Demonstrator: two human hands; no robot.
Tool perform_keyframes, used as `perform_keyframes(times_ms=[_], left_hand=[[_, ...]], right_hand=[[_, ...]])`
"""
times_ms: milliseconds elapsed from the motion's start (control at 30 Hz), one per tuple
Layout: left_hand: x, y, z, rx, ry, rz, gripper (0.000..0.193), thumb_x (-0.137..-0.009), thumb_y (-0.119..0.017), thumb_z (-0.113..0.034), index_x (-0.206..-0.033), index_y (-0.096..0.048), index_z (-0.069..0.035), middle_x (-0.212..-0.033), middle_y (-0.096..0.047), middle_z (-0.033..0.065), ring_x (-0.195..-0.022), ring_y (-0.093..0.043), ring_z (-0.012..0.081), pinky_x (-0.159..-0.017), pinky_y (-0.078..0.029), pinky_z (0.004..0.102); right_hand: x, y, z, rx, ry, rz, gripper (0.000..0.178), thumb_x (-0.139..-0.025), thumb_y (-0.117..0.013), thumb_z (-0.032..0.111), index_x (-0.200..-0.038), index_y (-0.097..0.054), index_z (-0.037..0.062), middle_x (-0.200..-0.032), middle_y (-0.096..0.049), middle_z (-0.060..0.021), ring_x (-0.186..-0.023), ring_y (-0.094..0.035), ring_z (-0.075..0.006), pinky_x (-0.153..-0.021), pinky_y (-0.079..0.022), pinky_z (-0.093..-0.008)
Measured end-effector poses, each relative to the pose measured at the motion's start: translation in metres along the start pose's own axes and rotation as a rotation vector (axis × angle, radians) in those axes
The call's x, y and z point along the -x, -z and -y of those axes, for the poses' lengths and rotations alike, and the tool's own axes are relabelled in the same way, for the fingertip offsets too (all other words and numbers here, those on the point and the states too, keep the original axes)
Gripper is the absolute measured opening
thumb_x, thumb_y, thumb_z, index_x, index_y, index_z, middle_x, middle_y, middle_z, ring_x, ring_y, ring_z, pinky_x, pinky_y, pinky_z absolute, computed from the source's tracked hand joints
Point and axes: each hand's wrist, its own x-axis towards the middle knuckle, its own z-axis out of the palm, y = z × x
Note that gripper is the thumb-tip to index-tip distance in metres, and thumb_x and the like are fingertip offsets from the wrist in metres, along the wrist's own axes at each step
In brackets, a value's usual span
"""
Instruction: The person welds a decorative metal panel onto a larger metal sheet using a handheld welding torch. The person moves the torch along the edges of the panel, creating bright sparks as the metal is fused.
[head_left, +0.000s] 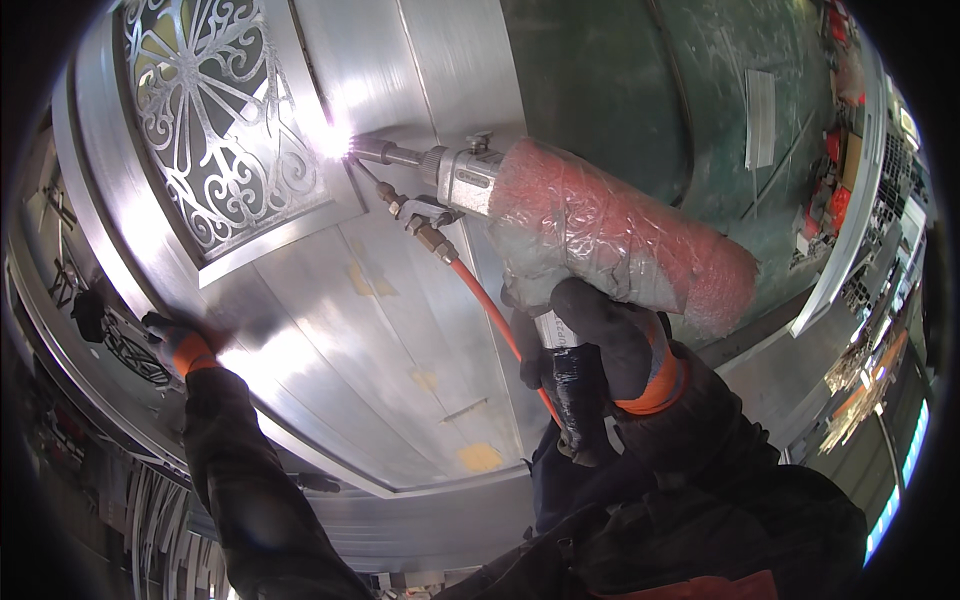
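My right hand [615, 345], in a dark glove with an orange cuff, is closed round the black-taped grip of a welding gun [620, 230]. Red bubble wrap and clear film cover the gun's thick body. Its metal nozzle points left at a bright glare on a silver metal door [330, 330], beside the scrollwork panel [215, 120]. Under the nozzle runs a thin tube with a small valve [425, 212], fed by an orange hose [490, 310]. My left hand [182, 343], gloved too, grips the door's left edge; its fingers are partly blurred.
The door lies over a dark green surface [620, 90], where a pale flat strip [760, 118] rests. Metal offcuts [855, 400] and red items crowd the right side. Long metal strips [150, 520] stand at the lower left. Yellowish patches mark the door.
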Motion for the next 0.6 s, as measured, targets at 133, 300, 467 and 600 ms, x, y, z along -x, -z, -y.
perform_keyframes(times_ms=[133, 300, 467, 600], left_hand=[[0.0, 0.002, 0.001, -0.002, 0.003, -0.001, 0.077, -0.096, -0.042, -0.069, -0.139, -0.057, -0.006, -0.134, -0.063, 0.0168, -0.123, -0.059, 0.0363, -0.105, -0.044, 0.0441], [0.007, 0.0, -0.006, 0.023, -0.016, 0.005, 0.081, -0.094, -0.043, -0.071, -0.139, -0.056, -0.005, -0.135, -0.062, 0.0175, -0.124, -0.058, 0.037, -0.105, -0.043, 0.0447], [0.005, 0.004, -0.003, -0.029, -0.026, -0.036, 0.079, -0.094, -0.043, -0.071, -0.134, -0.06, -0.005, -0.131, -0.064, 0.0177, -0.121, -0.06, 0.0365, -0.104, -0.044, 0.0448], [0.008, 0.002, -0.007, -0.016, -0.033, -0.035, 0.079, -0.093, -0.043, -0.071, -0.132, -0.061, -0.004, -0.13, -0.065, 0.0173, -0.119, -0.061, 0.0364, -0.103, -0.044, 0.045]], right_hand=[[0.004, 0.0, -0.006, -0.072, -0.019, -0.034, 0.047, -0.096, -0.06, 0.035, -0.124, -0.054, -0.0026, -0.103, -0.064, -0.0129, -0.066, -0.065, -0.0237, -0.054, -0.053, -0.0327], [0.01, 0.019, -0.019, -0.178, -0.027, 0.031, 0.045, -0.096, -0.06, 0.034, -0.122, -0.054, -0.0027, -0.097, -0.064, -0.0132, -0.066, -0.066, -0.0233, -0.054, -0.053, -0.0326], [0.009, -0.013, 0.004, 0.005, -0.107, -0.105, 0.031, -0.094, -0.062, 0.036, -0.094, -0.05, 0.0072, -0.073, -0.05, -0.0023, -0.059, -0.047, -0.0135, -0.054, -0.041, -0.0276], [0.013, -0.007, -0.001, -0.127, -0.137, -0.078, 0.028, -0.093, -0.064, 0.032, -0.089, -0.05, 0.0084, -0.069, -0.048, 0.0009, -0.059, -0.045, -0.012, -0.055, -0.04, -0.0271]])
